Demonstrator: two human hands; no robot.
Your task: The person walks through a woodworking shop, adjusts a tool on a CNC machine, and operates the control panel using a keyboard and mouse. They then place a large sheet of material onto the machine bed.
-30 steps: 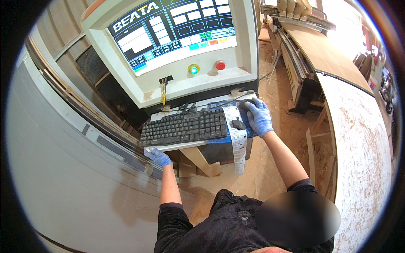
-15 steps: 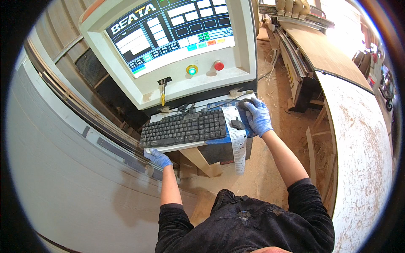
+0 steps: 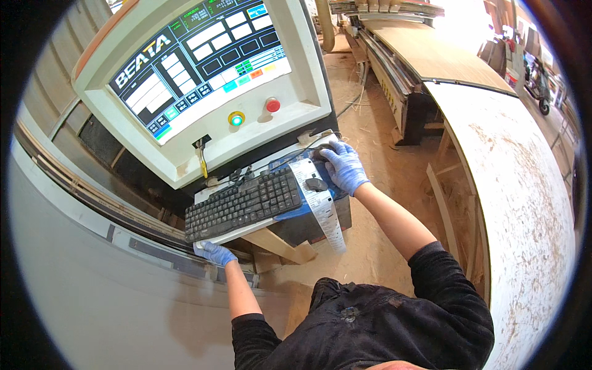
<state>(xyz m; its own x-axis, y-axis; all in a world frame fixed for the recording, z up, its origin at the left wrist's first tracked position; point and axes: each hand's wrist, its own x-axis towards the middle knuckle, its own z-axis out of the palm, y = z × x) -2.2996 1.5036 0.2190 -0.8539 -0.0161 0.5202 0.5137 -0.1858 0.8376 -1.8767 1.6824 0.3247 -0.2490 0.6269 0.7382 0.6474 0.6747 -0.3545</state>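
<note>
My gloved right hand [image 3: 345, 168] rests over a dark computer mouse [image 3: 321, 152], its fingers curled onto it. The mouse lies on a blue pad at the right end of a white keyboard tray [image 3: 242, 232]. At the tray's front left corner, my gloved left hand [image 3: 216, 253] grips the edge. A dusty black keyboard [image 3: 243, 206] fills most of the tray. Between keyboard and mouse, a white printed label strip [image 3: 327, 217] hangs down over the front edge, with a small black object [image 3: 316, 184] lying on it.
Above the tray, a pale control cabinet holds a lit screen [image 3: 188, 79], a green-lit button [image 3: 236, 119] and a red button [image 3: 273, 105]. To the right stands a machine bed with a wooden board [image 3: 431, 52] and a scuffed white panel [image 3: 512, 166]. Shavings litter the floor.
The view has swung, so the cabinet, tray and both hands appear farther left. My right hand stays on the mouse and my left hand stays at the tray corner.
</note>
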